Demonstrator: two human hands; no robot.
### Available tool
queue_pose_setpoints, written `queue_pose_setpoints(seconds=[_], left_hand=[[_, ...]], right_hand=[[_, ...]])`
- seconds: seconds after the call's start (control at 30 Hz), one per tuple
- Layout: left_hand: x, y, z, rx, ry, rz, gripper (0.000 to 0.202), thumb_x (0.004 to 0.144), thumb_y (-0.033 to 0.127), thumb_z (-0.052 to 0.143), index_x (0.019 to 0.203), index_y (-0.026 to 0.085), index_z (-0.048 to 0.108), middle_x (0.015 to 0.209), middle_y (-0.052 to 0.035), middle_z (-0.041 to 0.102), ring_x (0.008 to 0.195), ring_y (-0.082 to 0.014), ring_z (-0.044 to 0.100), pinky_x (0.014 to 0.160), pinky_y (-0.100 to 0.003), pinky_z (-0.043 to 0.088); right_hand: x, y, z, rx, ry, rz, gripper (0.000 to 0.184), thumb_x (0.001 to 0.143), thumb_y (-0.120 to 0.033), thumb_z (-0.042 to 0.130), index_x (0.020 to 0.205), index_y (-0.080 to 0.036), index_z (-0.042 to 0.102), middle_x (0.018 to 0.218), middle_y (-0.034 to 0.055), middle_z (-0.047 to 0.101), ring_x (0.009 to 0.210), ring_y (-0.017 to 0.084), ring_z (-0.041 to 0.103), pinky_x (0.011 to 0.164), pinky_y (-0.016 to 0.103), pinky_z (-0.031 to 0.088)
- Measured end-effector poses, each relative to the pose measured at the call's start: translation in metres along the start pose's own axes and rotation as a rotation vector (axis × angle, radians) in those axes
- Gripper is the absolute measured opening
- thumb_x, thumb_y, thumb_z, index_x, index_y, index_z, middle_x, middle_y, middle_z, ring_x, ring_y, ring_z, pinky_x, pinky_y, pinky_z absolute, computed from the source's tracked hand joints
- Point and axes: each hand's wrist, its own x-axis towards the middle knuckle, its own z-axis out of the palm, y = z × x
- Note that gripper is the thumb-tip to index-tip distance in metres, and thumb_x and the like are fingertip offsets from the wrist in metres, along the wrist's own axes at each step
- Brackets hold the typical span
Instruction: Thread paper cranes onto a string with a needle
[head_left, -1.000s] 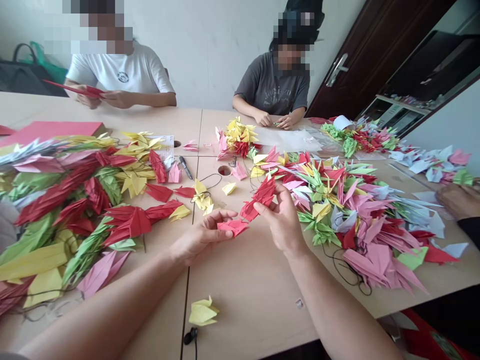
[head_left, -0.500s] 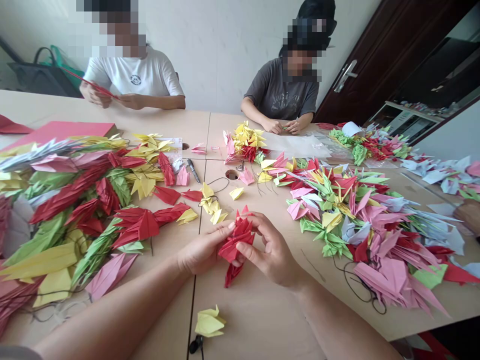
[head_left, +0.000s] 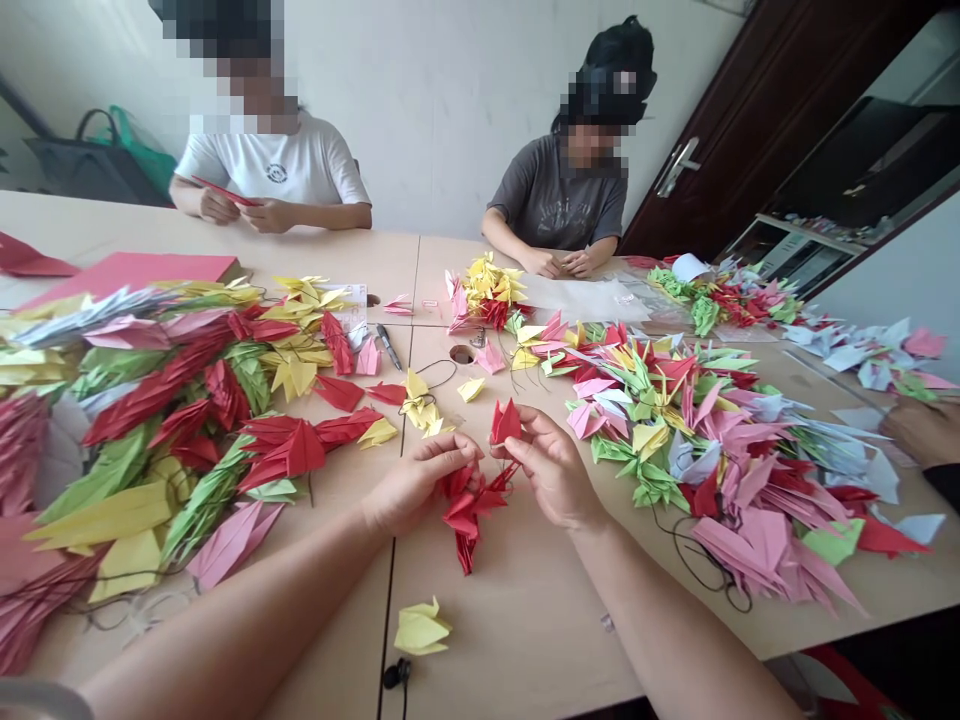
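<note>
Pinching a small red paper bud [head_left: 505, 424] between thumb and fingers, my right hand [head_left: 559, 470] holds it upright just above the surface, its crisp folds rising to sharp points. My left hand [head_left: 416, 485] is closed at the fingertips on a red paper cluster [head_left: 472, 515], which hangs just below and between both hands, spiky and creased, its lowest part narrowing downward. Nearer me sit a yellow folded piece [head_left: 422, 630], pale and matte with pointed tips, and a small black object [head_left: 395, 674] on a thin wire. To my right spreads a pile of pointed paper shapes [head_left: 720, 440] in pink, green, red, yellow and pale blue, with dark cord [head_left: 694, 550] looping beside it; to my left lies a heap of longer pleated bundles [head_left: 161, 395]. The surface [head_left: 525, 620] is smooth, pale and wood-toned, crossed by dark seams. Beyond, a person in white [head_left: 277, 170] and another in grey [head_left: 566, 200] sit before a plain light wall [head_left: 442, 100], near a dark brown door [head_left: 712, 100].
</note>
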Motion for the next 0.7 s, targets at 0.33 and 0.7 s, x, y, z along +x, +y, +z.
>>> queue_pose_setpoints(seconds=[0.33,0.7], left_hand=[[0.004,-0.002,-0.001,0.096,0.037,0.029,0.033,0.07,0.039,0.087,0.084,0.016,0.067,0.064,0.0022,0.062,0.051,-0.0085,0.052,0.048,-0.018,0.041],[0.004,-0.001,-0.01,0.044,0.071,-0.034,0.027,0.066,0.036,0.087,0.072,0.015,0.071,0.071,-0.0032,0.069,0.062,-0.0139,0.062,0.058,-0.023,0.05]], right_hand=[[0.002,0.002,0.001,-0.088,-0.04,0.011,0.035,0.082,-0.029,0.068,0.117,-0.024,0.065,0.09,0.0024,0.073,0.086,0.018,0.068,0.086,0.036,0.056],[-0.005,0.004,0.01,-0.196,-0.039,-0.012,0.026,0.084,-0.033,0.07,0.107,-0.023,0.066,0.1,0.0047,0.073,0.091,0.02,0.068,0.081,0.033,0.056]])
